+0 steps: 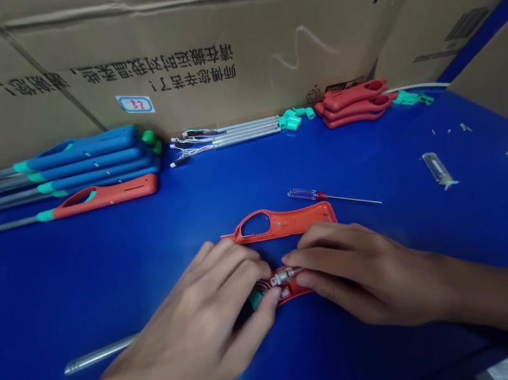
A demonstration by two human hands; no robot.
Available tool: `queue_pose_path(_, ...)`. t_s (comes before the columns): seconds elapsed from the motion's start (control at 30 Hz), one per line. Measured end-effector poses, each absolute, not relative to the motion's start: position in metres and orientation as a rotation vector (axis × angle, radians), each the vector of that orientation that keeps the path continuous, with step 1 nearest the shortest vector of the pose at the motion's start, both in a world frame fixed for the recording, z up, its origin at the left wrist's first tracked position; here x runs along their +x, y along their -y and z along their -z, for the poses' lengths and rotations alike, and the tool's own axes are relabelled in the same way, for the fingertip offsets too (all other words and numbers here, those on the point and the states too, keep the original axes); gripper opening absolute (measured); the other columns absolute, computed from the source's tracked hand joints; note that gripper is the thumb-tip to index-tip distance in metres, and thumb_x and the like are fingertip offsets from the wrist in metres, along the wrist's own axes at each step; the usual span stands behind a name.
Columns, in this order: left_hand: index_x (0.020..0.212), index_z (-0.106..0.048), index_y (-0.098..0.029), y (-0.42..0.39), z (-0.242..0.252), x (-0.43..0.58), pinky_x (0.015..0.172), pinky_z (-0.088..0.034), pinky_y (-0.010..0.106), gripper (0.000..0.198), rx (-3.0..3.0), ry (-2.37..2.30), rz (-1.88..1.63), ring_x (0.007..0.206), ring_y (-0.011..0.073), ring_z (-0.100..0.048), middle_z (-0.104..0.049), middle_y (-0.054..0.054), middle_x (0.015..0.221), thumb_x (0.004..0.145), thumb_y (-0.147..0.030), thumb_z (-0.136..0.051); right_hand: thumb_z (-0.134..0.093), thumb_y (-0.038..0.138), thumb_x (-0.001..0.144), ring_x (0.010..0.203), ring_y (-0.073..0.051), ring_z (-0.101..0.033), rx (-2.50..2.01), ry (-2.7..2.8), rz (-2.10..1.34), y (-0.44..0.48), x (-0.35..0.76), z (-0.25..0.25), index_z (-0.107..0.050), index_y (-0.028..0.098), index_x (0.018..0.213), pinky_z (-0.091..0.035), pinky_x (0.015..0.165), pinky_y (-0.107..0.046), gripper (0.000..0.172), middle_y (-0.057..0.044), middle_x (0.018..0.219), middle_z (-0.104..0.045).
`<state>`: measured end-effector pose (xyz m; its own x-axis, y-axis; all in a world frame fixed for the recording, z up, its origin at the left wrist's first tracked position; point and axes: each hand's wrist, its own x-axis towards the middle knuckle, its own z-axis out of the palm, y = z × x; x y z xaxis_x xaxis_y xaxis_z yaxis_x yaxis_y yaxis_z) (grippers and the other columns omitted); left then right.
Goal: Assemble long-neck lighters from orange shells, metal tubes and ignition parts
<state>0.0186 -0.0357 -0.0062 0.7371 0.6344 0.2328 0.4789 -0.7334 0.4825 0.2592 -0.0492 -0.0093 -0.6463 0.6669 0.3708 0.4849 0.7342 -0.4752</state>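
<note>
My left hand [228, 306] and my right hand [354, 270] meet over an orange-red half shell of a long-nosed lighter [296, 289]. Between their fingertips is a small clear lighter fuel tank with a metal valve end [285, 275]. The right fingers pinch the tank's body, most of which they hide. At the valve end the left thumb and fingers are closed, near thin wires and a teal part [255, 298]. A metal lighter tube [101, 354] runs out to the left under my left wrist. Just beyond both hands lies the other orange-red half shell [284, 222], inner side up.
A screwdriver [304, 193] lies behind the shell. Assembled blue lighters [93, 146] and an orange one [107, 195] are stacked back left. Metal rods with wires [244, 131] and red shells [356, 100] line the cardboard [187, 31]. A clear tank [437, 168] lies right.
</note>
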Motion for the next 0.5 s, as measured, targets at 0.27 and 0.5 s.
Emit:
queue_pose_path(0.27,0.097,-0.064,-0.018,0.0361,0.0059,0.0176,0.091,-0.045,0.039,0.01,2.532,-0.821,-0.571,0.094,0.0187,-0.06,-0.066,0.004,0.096,0.093,-0.012,-0.057,-0.045,0.02,0.103,0.08,-0.016,-0.065,-0.874,2.412,-0.502,0.0503,0.2604,0.0072,-0.059,0.011,0.116,-0.054,0.072,-0.028,0.022,-0.006,0.088,-0.069)
queue_pose_path(0.5,0.098,-0.067,-0.019,0.0347,0.0039,0.019,0.088,-0.047,0.038,0.012,2.503,-0.808,-0.559,0.091,0.0184,-0.059,-0.066,0.004,0.094,0.093,-0.014,-0.056,-0.059,0.018,0.096,0.078,-0.013,-0.065,-0.907,2.404,-0.622,0.0501,0.2605,0.0088,-0.059,0.016,0.107,-0.052,0.07,-0.026,0.011,-0.003,0.089,-0.069)
